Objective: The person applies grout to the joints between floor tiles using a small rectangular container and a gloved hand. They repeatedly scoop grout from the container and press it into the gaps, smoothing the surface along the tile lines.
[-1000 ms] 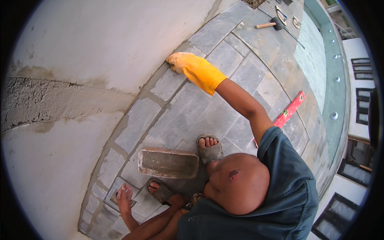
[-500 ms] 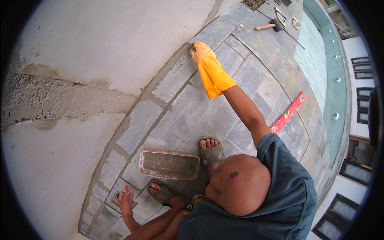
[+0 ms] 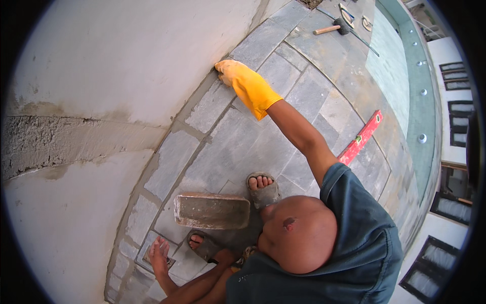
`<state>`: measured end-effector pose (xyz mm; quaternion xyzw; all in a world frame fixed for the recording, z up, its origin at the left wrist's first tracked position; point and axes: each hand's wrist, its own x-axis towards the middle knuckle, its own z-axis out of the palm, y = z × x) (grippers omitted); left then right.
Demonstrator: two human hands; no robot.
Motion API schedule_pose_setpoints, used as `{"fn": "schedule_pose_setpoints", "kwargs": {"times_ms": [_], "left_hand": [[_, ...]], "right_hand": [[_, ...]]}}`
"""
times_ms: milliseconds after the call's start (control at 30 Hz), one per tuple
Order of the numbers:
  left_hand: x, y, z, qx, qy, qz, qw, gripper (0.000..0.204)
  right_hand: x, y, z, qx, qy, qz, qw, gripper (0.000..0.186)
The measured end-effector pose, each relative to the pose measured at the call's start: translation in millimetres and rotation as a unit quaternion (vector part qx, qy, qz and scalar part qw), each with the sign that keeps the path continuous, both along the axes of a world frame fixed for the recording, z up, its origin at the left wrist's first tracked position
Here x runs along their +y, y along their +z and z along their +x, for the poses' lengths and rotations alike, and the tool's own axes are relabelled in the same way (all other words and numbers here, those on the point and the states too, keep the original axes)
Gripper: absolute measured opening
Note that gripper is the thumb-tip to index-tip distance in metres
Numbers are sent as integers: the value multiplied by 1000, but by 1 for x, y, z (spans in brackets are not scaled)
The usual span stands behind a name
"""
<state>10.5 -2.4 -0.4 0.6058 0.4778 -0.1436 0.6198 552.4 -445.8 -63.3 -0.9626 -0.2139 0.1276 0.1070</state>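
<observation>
A yellow rubber glove covers my right hand (image 3: pixel 230 74), which reaches far forward to the seam where the wall meets the paving. Its fingers are curled down against the grey mortar joint (image 3: pixel 205 88); whatever they hold, if anything, is hidden. My bare left hand (image 3: pixel 159 252) rests at the lower left with fingers stretched out, over a small square fitting (image 3: pixel 170 262) set among the slate tiles (image 3: pixel 238 137). Between my hands, close to my sandalled feet, stands an oblong mortar tub (image 3: pixel 212 210) with grey residue inside.
The pale plastered wall (image 3: pixel 126 61) rises along the left. A red spirit level (image 3: pixel 360 137) lies on the paving at right. Farther off are a mallet (image 3: pixel 340 27), a metal rod (image 3: pixel 365 45) and flip-flops (image 3: pixel 347 16). Beyond the paving edge lies a pool (image 3: pixel 390 66).
My gloved right hand has moved left and slightly nearer along the wall joint. My left hand keeps its place on the square fitting. The whole view has shifted a little.
</observation>
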Motion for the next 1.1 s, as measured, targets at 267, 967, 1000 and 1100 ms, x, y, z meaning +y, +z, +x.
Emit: {"fn": "schedule_pose_setpoints", "kwargs": {"times_ms": [267, 967, 1000, 1100], "left_hand": [[-6, 9, 9, -17, -6, -1, 1000, 55], [-10, 3, 8, -28, -15, -6, 999, 56], [-16, 3, 12, -22, -36, -1, 999, 56], [-37, 0, 34, -9, -93, -6, 996, 57]], "right_hand": [[4, 38, -46, 155, -35, 200, 967, 47], [24, 45, -59, 220, 18, 217, 951, 43], [28, 54, -73, 202, 27, 208, 957, 45], [27, 47, -104, 211, 64, 232, 947, 50]]}}
